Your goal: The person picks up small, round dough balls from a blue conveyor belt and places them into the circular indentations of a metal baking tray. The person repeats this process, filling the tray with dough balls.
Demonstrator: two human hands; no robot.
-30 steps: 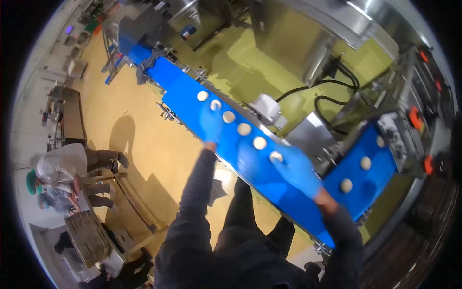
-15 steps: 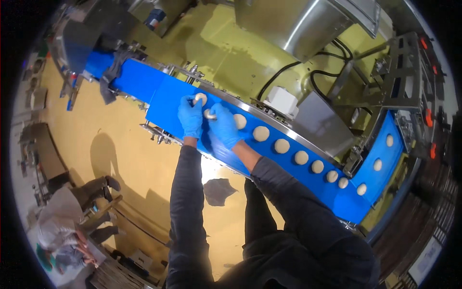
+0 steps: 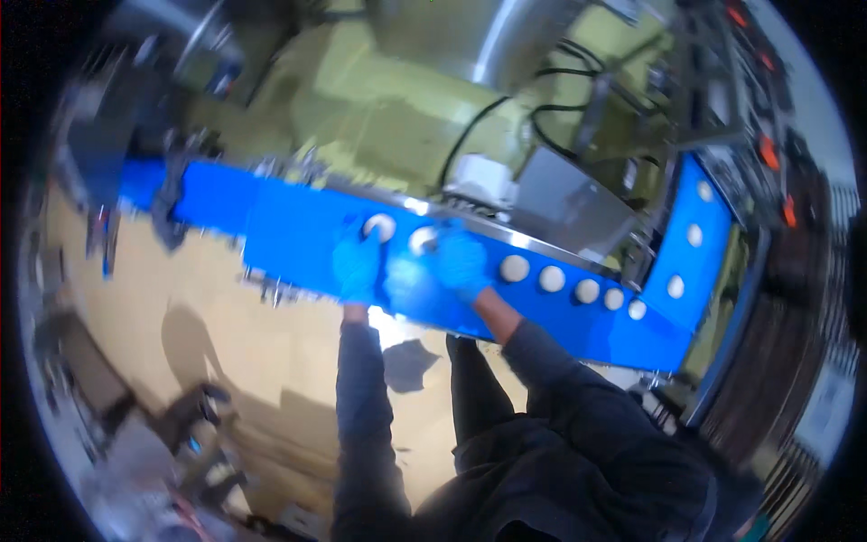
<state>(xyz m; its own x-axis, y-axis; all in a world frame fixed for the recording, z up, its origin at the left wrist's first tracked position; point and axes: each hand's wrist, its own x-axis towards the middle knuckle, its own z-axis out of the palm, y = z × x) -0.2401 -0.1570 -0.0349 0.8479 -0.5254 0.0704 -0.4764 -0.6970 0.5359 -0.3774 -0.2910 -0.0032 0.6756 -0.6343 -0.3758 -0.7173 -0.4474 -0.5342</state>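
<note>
Both my hands wear blue gloves and work over a blue conveyor belt (image 3: pixel 298 226). My left hand (image 3: pixel 357 264) has its fingers closed at the near side of a round, pale dough ball (image 3: pixel 381 226). Just right of it, a second dough ball (image 3: pixel 422 239) lies against the bent fingers of my right hand (image 3: pixel 462 262), which partly cover it. Motion blur softens the fingertips. Beyond my right hand, a row of dough balls (image 3: pixel 515 268) sits spaced out along the belt, and several more lie on the side belt (image 3: pixel 713 212) at the right.
A metal rail (image 3: pixel 533 242) runs along the belt's far edge, with a white box (image 3: pixel 481 179) and black cables (image 3: pixel 474 126) behind it. A dark cloth (image 3: pixel 170 203) hangs over the belt at the left. A dark patch (image 3: pixel 411 366) lies on the floor near my feet.
My view has shifted and turned. My right hand has moved right, away from my left, and the two dough balls at my hands are farther apart.
</note>
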